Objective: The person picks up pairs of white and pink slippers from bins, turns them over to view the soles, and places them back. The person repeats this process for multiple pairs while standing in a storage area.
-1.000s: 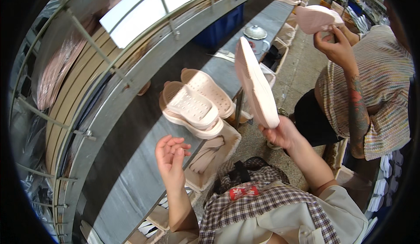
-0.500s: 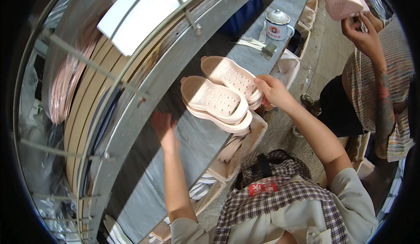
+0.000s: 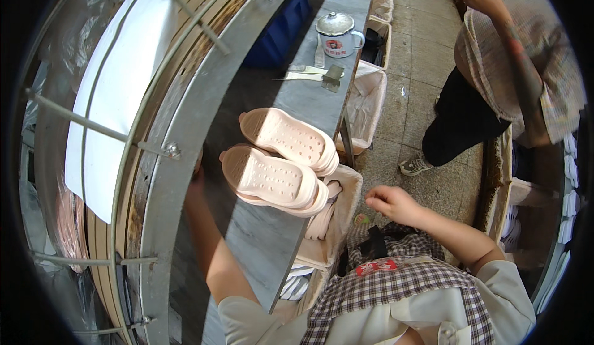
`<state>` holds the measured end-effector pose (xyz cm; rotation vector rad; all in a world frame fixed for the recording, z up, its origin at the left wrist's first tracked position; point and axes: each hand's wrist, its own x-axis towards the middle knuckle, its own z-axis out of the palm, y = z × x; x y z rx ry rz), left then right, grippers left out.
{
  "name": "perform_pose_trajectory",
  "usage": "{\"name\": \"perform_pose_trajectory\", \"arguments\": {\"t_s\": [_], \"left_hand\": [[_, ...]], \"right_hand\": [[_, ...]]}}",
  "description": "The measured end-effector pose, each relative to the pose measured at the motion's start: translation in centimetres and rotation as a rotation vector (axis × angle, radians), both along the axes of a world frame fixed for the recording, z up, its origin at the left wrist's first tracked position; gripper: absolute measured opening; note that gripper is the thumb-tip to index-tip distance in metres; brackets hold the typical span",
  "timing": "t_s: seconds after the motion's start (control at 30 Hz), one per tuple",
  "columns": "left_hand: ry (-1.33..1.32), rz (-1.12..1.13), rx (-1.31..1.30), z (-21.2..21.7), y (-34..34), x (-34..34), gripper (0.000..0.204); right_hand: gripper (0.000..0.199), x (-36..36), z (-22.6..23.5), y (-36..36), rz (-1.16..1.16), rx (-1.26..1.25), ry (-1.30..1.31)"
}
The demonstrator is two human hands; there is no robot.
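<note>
Two short stacks of pale pink shoe soles with dotted holes lie side by side on the grey bench: a nearer stack [image 3: 272,181] and a farther stack [image 3: 291,138]. Neither of my hands touches them. My left hand [image 3: 197,177] reaches into the shadow left of the soles, beside the metal shelf edge; its fingers are mostly hidden. Close to my checked apron, off the bench's right side, my right hand [image 3: 393,204] hovers with curled fingers and nothing visible in them.
A lidded enamel mug [image 3: 339,34] and white-handled scrapers [image 3: 309,73] stand farther along the bench [image 3: 247,252]. Lined baskets [image 3: 365,107] line its right side. A wire-and-metal rack [image 3: 167,153] curves along the left. Across the aisle stands a co-worker [image 3: 495,67].
My right hand has let go of the farther stack and drawn back toward my body. My left hand has moved left into the shadow by the shelf. The view has shifted.
</note>
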<state>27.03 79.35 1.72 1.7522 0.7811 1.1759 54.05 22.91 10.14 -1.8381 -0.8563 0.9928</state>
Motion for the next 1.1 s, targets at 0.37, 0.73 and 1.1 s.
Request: {"name": "perform_pose_trajectory", "arguments": {"t_s": [0.37,0.73,1.1], "left_hand": [[-0.560,0.062,-0.974,6.5,-37.6,-11.0,0.037],[0.011,-0.440,-0.924,12.7,-58.3,-4.5,0.071],[-0.167,-0.763,-0.762,14.0,-57.3,7.4,0.059]], "right_hand": [[0.048,-3.3,-2.0,-2.8,0.340,0.034,-0.074],[0.096,-11.4,1.3,-9.7,0.223,0.717,0.957],[0.094,-8.3,5.7,-20.4,-0.192,0.657,0.818]]}}
